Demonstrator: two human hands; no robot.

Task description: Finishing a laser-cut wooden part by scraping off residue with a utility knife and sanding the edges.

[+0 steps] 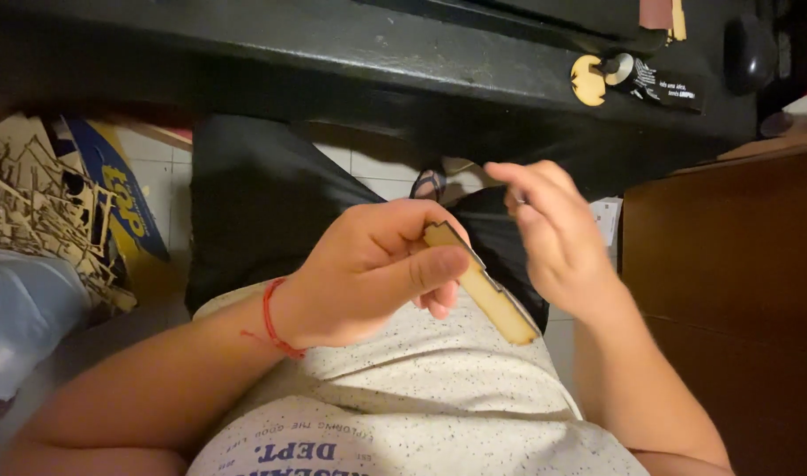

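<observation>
Left hand (pixel 368 269) over the lap, fingers (pixel 430 269) curled tight around a thin notched wooden strip (pixel 484 286) jutting toward the right, right hand (pixel 558 234) just beside it, fingers loosely bent, pinching something small, unclear what, dark table (pixel 333 53) above.

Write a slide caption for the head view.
Left hand grips a flat wooden piece; right hand hovers beside it.

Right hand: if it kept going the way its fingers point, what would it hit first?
The right hand has its fingers pointing up-left, toward the black desk edge. Probably that edge is met first; the notched wooden strip in the left hand sits below that line. Depth is unclear.
</observation>
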